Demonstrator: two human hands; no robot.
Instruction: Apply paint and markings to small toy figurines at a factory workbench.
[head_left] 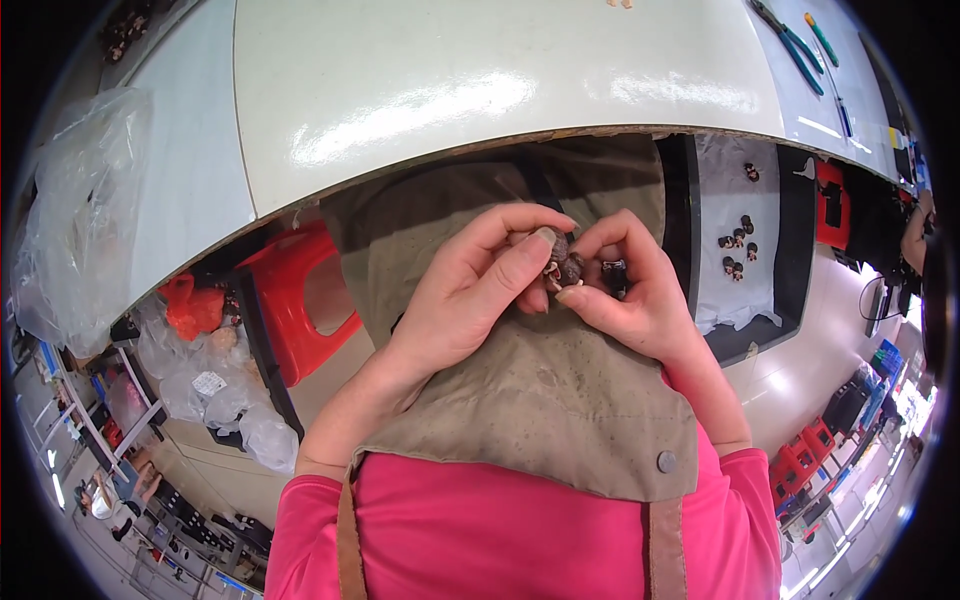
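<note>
Gleaming beyond both hands point(455, 295) point(640, 305), a white table point(500, 60) stands over pale floor point(820, 320).

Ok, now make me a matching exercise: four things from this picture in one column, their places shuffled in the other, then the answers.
Things:
1. Small rounded dark-brown piece
2. Long pliers with teal handles
3. Red plastic stool
4. Large crumpled clear plastic bag

Places:
A. To the left of the olive-brown cloth apron, below the tabletop
B. On the left end of the glossy pale tabletop
C. At the fingertips of the left hand and right hand
D. On the right end of the tabletop

Pairs: 1-C, 2-D, 3-A, 4-B.
</note>
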